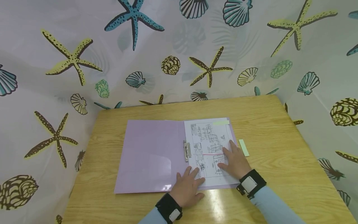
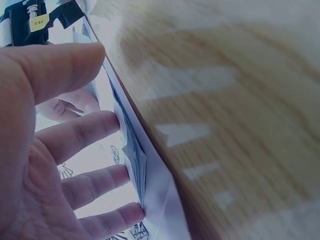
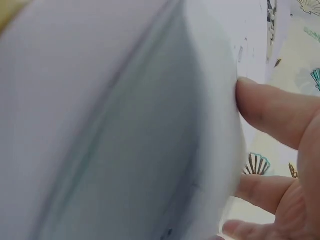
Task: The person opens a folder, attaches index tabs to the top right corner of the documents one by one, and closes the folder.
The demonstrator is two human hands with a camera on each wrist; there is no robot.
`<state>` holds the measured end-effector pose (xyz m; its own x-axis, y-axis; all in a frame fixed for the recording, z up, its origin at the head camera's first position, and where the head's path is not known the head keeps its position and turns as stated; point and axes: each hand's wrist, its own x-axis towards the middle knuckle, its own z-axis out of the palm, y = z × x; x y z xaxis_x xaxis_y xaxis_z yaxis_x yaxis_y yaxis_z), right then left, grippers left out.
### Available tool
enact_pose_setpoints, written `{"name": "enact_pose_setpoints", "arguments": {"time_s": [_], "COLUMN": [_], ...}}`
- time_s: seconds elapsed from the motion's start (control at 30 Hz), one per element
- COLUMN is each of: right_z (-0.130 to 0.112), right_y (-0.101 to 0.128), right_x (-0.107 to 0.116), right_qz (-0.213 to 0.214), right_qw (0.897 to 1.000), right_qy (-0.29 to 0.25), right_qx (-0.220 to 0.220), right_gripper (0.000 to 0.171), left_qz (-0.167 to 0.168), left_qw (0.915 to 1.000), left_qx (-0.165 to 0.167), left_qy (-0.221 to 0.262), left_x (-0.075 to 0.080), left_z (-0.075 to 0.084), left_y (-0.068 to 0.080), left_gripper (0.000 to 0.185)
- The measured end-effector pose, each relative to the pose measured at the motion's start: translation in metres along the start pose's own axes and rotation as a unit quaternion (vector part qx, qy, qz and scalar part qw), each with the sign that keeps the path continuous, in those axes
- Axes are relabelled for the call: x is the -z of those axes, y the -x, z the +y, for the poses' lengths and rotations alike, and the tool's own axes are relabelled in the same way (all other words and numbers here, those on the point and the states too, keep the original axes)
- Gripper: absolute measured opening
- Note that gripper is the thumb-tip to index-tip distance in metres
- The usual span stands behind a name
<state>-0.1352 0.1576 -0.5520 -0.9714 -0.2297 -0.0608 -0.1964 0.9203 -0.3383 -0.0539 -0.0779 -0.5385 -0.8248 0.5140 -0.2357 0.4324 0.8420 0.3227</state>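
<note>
An open lilac folder (image 1: 151, 155) lies flat on the wooden table (image 1: 279, 155). Its right half holds a printed sheet of technical drawings (image 1: 209, 140) beside a metal clip (image 1: 186, 151). My left hand (image 1: 188, 186) lies flat with spread fingers (image 2: 85, 132) on the sheet's lower left corner, at the folder's near edge (image 2: 150, 175). On the sheet's lower right part my right hand (image 1: 234, 160) rests flat, fingers straight. The right wrist view is filled by blurred paper (image 3: 125, 125) with fingertips (image 3: 265, 107) against it.
A pale green sticky strip (image 1: 243, 147) lies on the table just right of the folder, and another green tab (image 1: 221, 122) sits at the sheet's top. A curtain with starfish and shells (image 1: 179, 46) encloses the table on three sides.
</note>
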Motion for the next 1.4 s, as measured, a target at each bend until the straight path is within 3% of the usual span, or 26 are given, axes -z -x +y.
{"name": "enact_pose_setpoints", "arguments": {"time_s": [0.2,0.33,0.57,0.87,1.13,1.3,1.4], "right_z": [0.012,0.023,0.036,0.045,0.046,0.043,0.038], "right_y": [-0.004,-0.005,0.004,0.013,0.014,0.013,0.012], "right_x": [0.013,0.022,0.036,0.044,0.048,0.05,0.051], "right_qz": [-0.006,-0.033,-0.069,-0.079,-0.088,-0.099,-0.117], "right_qw": [0.998,0.991,0.962,0.931,0.916,0.897,0.877], "right_qy": [-0.059,-0.122,-0.257,-0.348,-0.385,-0.429,-0.465], "right_qx": [-0.034,-0.048,-0.067,-0.071,-0.074,-0.053,-0.029], "right_gripper": [0.076,0.081,0.085,0.085,0.079,0.076,0.07], "left_qz": [-0.004,0.003,0.038,0.094,0.11,0.135,0.164], "left_qw": [1.0,1.0,0.9992,0.9952,0.9938,0.9906,0.9858], "left_qx": [-0.003,0.0,-0.003,-0.022,-0.017,-0.024,-0.024], "left_qy": [-0.008,-0.002,-0.007,-0.017,0.003,0.007,0.028], "left_x": [0.001,0.002,0.006,0.018,0.028,0.03,0.034], "left_z": [0.001,0.001,0.003,0.0,-0.005,-0.012,-0.017], "left_y": [0.001,0.001,0.005,0.012,0.014,0.012,0.01], "left_gripper": [0.054,0.053,0.053,0.053,0.052,0.051,0.053]}}
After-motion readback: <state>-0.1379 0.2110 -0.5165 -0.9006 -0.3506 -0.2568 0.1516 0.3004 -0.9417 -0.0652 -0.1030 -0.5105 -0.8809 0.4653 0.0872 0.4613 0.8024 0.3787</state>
